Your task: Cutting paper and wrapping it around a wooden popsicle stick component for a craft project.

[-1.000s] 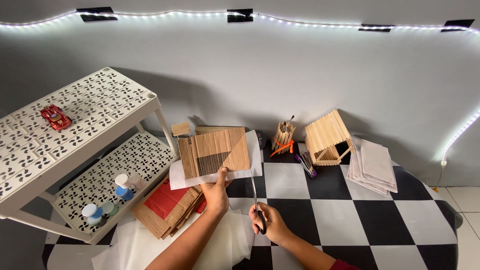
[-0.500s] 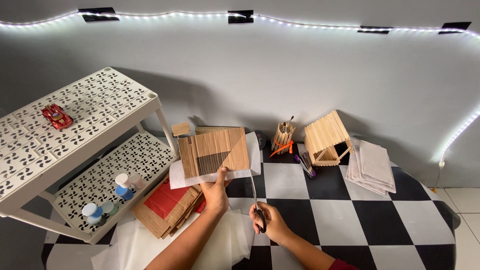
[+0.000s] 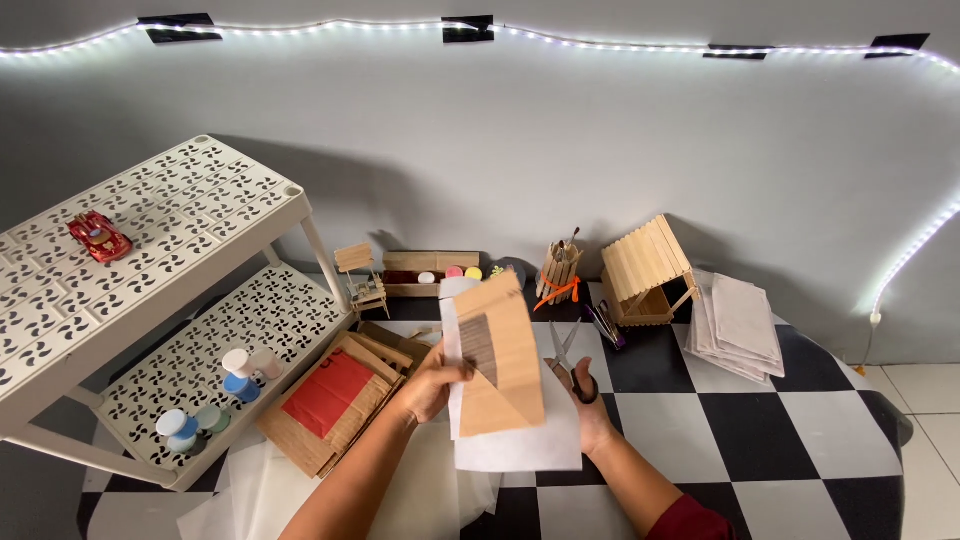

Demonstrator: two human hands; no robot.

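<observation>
My left hand (image 3: pixel 432 384) grips the left edge of a white paper sheet (image 3: pixel 520 440) with a brown cardboard piece (image 3: pixel 505 360) lying on it, and holds both up and turned on end above the checkered table (image 3: pixel 760 420). My right hand (image 3: pixel 592 408) holds a pair of scissors (image 3: pixel 566 352) with the blades open, right at the right edge of the cardboard. The lower part of the right hand is hidden behind the sheet.
A white perforated two-tier rack (image 3: pixel 150 300) stands at left, with a red toy car (image 3: pixel 99 236) on top and small paint pots (image 3: pixel 238 372) below. Stacked cardboard with a red sheet (image 3: pixel 335 395), a stick house (image 3: pixel 648 270), a stick pen holder (image 3: pixel 558 272) and folded cloths (image 3: pixel 740 325) lie around.
The cardboard and paper, flat on the table before, now stand lifted and turned upright in my left hand. The scissors have come up to their right edge.
</observation>
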